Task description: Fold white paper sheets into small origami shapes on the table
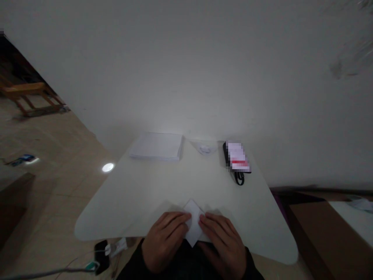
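A: Quick rundown, L to R. What could've gone wrong?

B: Landmark was the small white paper diamond at the near edge of the smooth pale tabletop. Beyond it & to its left, the thick white rectangular paper stack sat well apart, so low risk. Next, the bare left hand, dark-sleeved: fingers together, tips on the diamond's L edge. Uneven pressure there could've skewed a crease; prob. the main risk.

A: Diamond itself?

B: Between both hands. Its near corner seemed to poke past the tabletop, so w/o firm backing it could've bent, at a guess.

A: R side?

B: Bare right hand, also dark-sleeved: fingers close together, tips on the diamond's R edge. A tug there vs. the L could've shifted or torn the paper. Thumb contact was hidden or too dim, so I couldn't tell if either hand was clamped on it.

A: Mat'ls & shapes, same order?

B: Stack: flat, straight-edged, matte. Diamond: thin, smooth, four-cornered, one point far, one near. Beyond it, slightly R: a small whitish loop-like item, mat'l too dim to tell. Beyond & farther R: a black-edged rectangular object w/ a blurred white-and-red face, plus a black looped strap at its near end, prob. flexible.
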Tool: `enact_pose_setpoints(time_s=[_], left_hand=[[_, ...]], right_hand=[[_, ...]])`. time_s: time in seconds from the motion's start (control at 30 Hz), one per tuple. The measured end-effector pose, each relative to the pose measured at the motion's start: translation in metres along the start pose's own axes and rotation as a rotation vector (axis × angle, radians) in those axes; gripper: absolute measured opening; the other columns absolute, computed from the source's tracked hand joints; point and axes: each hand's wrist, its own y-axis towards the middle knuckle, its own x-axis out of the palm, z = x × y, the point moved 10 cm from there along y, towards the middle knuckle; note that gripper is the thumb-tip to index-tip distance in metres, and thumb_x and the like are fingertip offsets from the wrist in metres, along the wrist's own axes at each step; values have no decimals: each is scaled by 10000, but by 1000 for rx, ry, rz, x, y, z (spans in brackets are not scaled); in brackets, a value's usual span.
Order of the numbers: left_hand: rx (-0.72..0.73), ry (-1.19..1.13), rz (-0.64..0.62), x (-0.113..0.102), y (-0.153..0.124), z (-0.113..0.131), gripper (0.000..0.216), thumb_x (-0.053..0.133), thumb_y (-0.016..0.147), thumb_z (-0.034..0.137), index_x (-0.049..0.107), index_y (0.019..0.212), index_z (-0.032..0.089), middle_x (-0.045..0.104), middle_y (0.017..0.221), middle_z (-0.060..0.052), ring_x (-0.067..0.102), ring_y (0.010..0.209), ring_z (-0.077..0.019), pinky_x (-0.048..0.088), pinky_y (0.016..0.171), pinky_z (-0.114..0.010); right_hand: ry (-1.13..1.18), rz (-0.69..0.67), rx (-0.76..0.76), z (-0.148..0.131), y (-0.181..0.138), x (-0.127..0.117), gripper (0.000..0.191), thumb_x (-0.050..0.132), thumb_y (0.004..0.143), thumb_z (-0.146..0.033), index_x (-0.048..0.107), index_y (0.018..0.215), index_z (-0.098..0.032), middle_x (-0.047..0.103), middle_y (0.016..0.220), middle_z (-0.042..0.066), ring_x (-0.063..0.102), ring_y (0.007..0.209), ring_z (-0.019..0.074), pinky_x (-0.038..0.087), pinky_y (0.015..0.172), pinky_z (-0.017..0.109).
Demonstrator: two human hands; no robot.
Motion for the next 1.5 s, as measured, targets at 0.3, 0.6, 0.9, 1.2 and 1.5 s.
enact_pose_setpoints(time_s=[0.3, 0.6, 0.9, 1.2, 1.5], left_hand=[[9, -83, 13, -5, -14, -6, 204, 535, 778, 112, 576, 970, 166, 672, 972, -94, 597, 970, -184, 510, 779, -303], [-308, -185, 142, -8, -6, -31, 63, 578, 776, 144, 605, 816, 185, 664, 823, -29, 627, 781, -137, 533, 693, -249], [-501, -131, 157, -5, -12, -47, 184, 555, 799, 231, 587, 978, 210, 612, 983, -34, 623, 805, -123, 545, 692, -219], [-425, -57, 123, 2, -13, -43, 254, 568, 793, 236, 586, 1046, 220, 618, 1005, -48, 595, 923, -163, 520, 803, -285], [-340, -65, 106, 2, -11, -39, 235, 551, 808, 206, 609, 1034, 235, 634, 1015, -28, 600, 938, -151, 519, 820, -274]], right_hand=[[195, 115, 134, 10, 2, -6, 259, 568, 796, -144, 613, 1049, -173, 652, 981, 79, 583, 831, 189, 534, 676, 330], [389, 151, 398, 41, 1, -5, 153, 504, 833, -150, 648, 877, -177, 533, 893, 75, 568, 790, 156, 542, 688, 290], [338, 186, 434, 44, 3, -3, 92, 528, 803, -154, 616, 810, -180, 512, 863, 63, 545, 777, 156, 519, 671, 297], [246, 215, 506, 44, 2, -6, 77, 551, 766, -171, 626, 766, -189, 527, 832, 59, 539, 782, 173, 509, 664, 311], [212, 183, 530, 45, 4, -3, 62, 550, 752, -175, 607, 743, -197, 538, 809, 48, 521, 780, 182, 478, 671, 326]])
